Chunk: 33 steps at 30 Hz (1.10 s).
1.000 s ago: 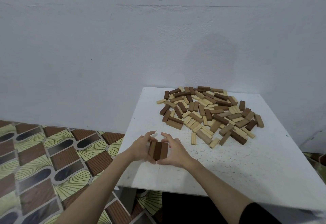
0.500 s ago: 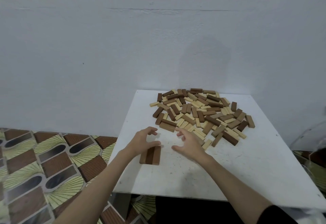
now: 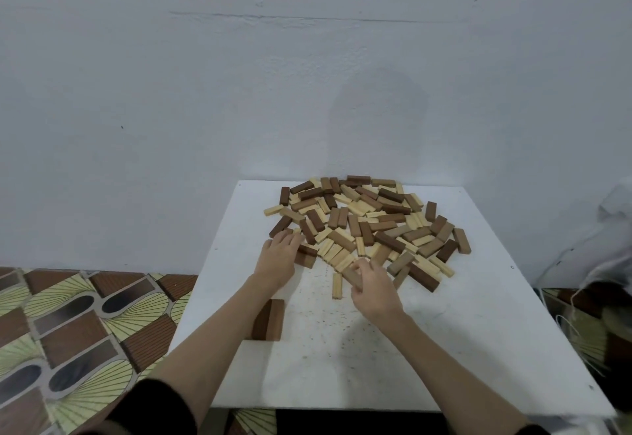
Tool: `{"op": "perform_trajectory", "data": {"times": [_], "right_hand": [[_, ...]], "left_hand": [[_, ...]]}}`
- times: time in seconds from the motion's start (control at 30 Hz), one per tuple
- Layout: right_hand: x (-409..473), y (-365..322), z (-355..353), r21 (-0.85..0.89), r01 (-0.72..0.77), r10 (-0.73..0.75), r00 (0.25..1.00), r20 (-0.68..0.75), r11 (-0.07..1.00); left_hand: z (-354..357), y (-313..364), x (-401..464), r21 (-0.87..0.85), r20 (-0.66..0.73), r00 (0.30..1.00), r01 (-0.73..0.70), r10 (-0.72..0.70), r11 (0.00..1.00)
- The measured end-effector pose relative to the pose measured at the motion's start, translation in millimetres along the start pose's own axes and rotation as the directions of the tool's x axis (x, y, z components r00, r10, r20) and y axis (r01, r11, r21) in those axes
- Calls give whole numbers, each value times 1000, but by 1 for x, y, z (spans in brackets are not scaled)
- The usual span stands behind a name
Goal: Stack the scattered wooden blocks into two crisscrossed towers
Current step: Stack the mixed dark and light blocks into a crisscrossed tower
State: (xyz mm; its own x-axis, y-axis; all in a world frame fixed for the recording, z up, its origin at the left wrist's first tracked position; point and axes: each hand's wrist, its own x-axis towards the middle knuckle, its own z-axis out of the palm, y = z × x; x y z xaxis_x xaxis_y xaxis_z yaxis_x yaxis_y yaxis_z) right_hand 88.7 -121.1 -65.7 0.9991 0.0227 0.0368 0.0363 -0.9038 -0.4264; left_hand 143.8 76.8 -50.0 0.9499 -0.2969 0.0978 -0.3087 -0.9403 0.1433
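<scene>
Both forearms reach up from the bottom of the frame toward the middle, bare from the dark sleeves pushed up near the elbows. The left hand [image 3: 278, 258] lies palm down left of centre, fingers fairly straight and pointing up and to the right. The right hand [image 3: 374, 289] sits just right of centre, fingers curled and pinching a brown block [image 3: 352, 277].

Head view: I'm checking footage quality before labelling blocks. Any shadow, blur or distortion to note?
Head view: a faint rounded shadow falls on the white wall behind the block pile; wide-angle bending curves the wall ledge and table edges; both hands, left and right, look slightly soft; lighting is dim and even, without glare.
</scene>
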Motion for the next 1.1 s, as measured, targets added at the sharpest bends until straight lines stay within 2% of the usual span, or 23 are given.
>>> {"op": "perform_trajectory", "data": {"times": [0.17, 0.37, 0.43, 0.53, 0.63, 0.67, 0.73, 0.8, 0.9, 1.1], "right_hand": [[1, 7, 0, -95, -38, 41, 999, 33, 995], [7, 10, -4, 41, -99, 95, 992, 78, 994], [8, 11, -6, 88, -137, 128, 986, 105, 987], [6, 15, -9, 166, -176, 160, 981, 106, 970], [0, 13, -11, 330, -218, 192, 975, 109, 919], [-4, 10, -11, 429, -254, 211, 967, 146, 867], [-11, 1, -11, 635, -354, 226, 934, 276, 687], [-17, -6, -10, 726, -414, 208, 909, 361, 549], [-24, -4, -6, 721, -404, 225, 914, 337, 563], [-42, 17, -6, 678, -380, 338, 919, 202, 629]], "left_hand": [[6, 1, 15, 150, 68, 997, 34, -44, 988], [15, -1, 20, 248, 65, 997, 18, -35, 969], [17, -3, 22, 178, 21, 1000, 17, -21, 984], [14, -2, 22, -81, -30, 994, 100, -103, 992], [9, 5, 14, -324, 31, 983, 182, -182, 929], [9, 7, 11, -395, 65, 979, 204, -195, 896], [10, 13, 5, -474, 111, 968, 249, -223, 845], [10, 19, 0, -519, 120, 964, 266, -239, 813], [9, 32, -6, -580, 158, 960, 280, -232, 765], [18, 59, -26, -530, 337, 915, 380, -223, 758]]}}
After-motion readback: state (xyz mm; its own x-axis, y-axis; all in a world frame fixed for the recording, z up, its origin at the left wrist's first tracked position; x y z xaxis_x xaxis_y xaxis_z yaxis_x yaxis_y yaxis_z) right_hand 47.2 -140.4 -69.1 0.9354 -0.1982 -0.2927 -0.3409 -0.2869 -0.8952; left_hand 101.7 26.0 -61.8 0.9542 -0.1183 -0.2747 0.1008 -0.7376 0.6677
